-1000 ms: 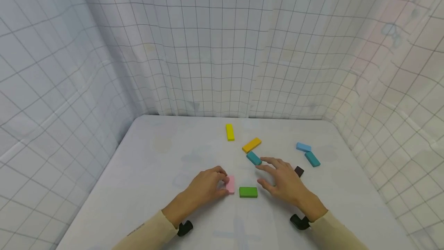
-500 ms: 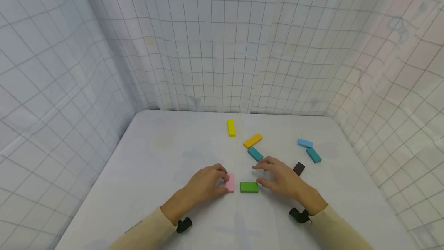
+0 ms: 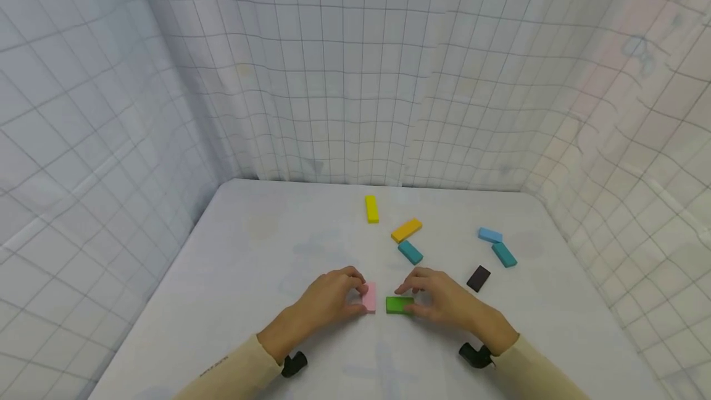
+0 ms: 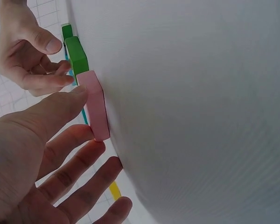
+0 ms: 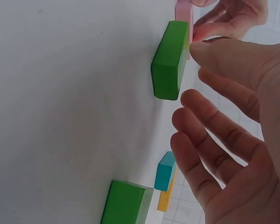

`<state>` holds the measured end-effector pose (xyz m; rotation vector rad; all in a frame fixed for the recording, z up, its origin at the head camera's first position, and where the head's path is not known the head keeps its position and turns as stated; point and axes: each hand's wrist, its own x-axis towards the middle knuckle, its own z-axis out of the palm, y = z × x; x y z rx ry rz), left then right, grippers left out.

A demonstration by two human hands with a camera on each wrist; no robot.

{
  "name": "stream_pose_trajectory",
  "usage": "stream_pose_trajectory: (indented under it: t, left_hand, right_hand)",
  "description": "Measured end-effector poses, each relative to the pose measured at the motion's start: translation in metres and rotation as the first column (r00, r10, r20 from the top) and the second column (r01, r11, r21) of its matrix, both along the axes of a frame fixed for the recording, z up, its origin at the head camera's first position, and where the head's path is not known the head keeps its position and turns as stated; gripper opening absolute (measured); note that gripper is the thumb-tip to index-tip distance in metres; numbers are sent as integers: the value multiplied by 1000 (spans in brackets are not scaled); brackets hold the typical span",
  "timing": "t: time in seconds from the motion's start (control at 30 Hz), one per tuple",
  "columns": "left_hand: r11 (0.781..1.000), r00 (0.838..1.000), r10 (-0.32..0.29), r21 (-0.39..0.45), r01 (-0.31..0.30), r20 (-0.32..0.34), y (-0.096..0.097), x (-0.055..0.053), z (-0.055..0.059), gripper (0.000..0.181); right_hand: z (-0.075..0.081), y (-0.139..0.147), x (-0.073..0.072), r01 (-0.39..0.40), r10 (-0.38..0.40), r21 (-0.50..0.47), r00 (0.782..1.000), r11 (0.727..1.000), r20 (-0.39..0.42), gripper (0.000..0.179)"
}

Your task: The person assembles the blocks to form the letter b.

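Note:
My left hand (image 3: 331,294) pinches a pink block (image 3: 369,297) lying flat on the white table, thumb at its near end. In the left wrist view the index fingertip meets the other end of the pink block (image 4: 96,106), while the remaining fingers spread past it. Just right of it lies a green block (image 3: 395,305). Over that block's right part is my right hand (image 3: 444,299), thumb in front and fingers above. In the right wrist view the thumb tip is right at the green block (image 5: 170,60); the other fingers are spread and apart from it.
Behind the hands lie a teal block (image 3: 410,252), an orange block (image 3: 407,230) and a yellow block (image 3: 371,209). To the right are a dark block (image 3: 479,278), another teal block (image 3: 504,254) and a light blue block (image 3: 490,235). A second green block (image 5: 126,203) shows in the right wrist view. Gridded curtains (image 3: 355,79) surround the table.
My right hand has come down and left from beside the nearer teal block to the green block, uncovering the dark block. My left hand keeps its place at the pink block.

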<state>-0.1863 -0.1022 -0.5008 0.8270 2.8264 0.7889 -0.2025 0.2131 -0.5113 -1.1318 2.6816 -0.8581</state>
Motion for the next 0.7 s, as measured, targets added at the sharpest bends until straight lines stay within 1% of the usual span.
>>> stream_pose_trajectory:
  t: [0.13,0.37,0.53,0.7]
  left_hand:
    - [1000,1000,-4,0,4,-8,0,0,0,25]
    - [1000,1000,-6,0,6,-11,0,1,-1,24]
    - [1000,1000,-2,-14,2,-1,1,0,-1,26]
    - [1000,1000,4,-20,-4,-9,2,1,0,26]
  right_hand:
    - [0,-1,0,-21,21,-3,1000,1000,6,27]
    - [-2,-2,0,-36,36,-3,998,999,45,25]
    - [-2,-3,0,-45,45,-2,998,999,36,21]
    - [-2,-4,0,-39,38,5,999,999,32,20]
